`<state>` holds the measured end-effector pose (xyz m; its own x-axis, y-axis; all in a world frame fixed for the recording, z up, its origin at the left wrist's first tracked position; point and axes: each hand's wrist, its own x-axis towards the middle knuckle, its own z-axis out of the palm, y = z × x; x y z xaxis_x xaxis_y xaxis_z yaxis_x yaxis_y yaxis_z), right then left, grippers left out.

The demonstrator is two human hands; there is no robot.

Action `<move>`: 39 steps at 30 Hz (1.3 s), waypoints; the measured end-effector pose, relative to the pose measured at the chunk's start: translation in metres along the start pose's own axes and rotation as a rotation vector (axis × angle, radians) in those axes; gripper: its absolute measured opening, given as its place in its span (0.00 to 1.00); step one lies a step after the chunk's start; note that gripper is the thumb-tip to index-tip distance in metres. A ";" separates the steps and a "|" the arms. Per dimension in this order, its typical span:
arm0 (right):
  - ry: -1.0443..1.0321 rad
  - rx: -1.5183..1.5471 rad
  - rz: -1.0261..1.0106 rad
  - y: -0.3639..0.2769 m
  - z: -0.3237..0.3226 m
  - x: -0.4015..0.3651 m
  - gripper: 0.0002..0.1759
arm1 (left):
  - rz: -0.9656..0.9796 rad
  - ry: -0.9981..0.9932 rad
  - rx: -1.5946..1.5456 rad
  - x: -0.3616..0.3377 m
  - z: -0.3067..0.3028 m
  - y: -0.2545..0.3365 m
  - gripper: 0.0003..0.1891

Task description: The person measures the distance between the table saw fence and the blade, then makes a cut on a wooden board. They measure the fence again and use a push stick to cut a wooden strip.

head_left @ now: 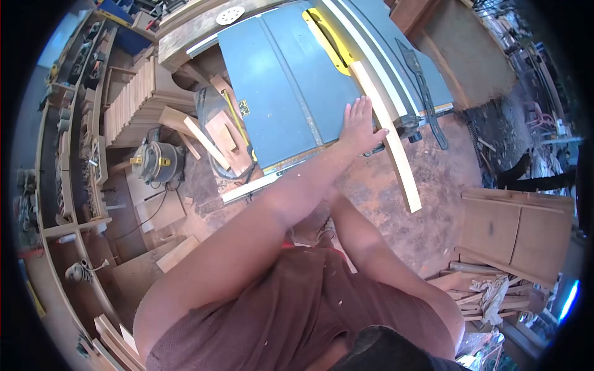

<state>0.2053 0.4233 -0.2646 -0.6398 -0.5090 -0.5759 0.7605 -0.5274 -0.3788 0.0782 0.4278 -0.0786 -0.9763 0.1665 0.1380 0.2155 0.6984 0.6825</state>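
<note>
My left hand (360, 127) lies palm down near the front edge of the blue table saw top (272, 80), its fingers stretched out. The fingers rest beside a long pale wood strip (390, 136), and the thumb reaches over the strip's side. At its far end, the strip meets the yellow throat plate (331, 43) with a dark slot. The near end juts out past the table's front edge, over the floor. Along the strip's right side runs the pale rip fence (383, 62). My right hand does not show.
A black slotted bar (424, 93) lies right of the fence. On the left are a shop vacuum (158, 161), stacked boards (145, 99) and offcuts (229, 139). A wooden cabinet-like panel (516, 229) and scrap wood (473, 287) sit at the right.
</note>
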 end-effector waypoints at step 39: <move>0.203 -0.207 -0.512 -0.174 -0.037 -0.216 0.24 | -0.298 -0.114 0.054 0.047 -0.008 -0.005 0.47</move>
<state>0.2152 0.6506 -0.1013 -0.9127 -0.0731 -0.4020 0.3794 -0.5170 -0.7673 0.0315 0.4270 -0.0700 -0.9891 0.0237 -0.1451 -0.0758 0.7638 0.6410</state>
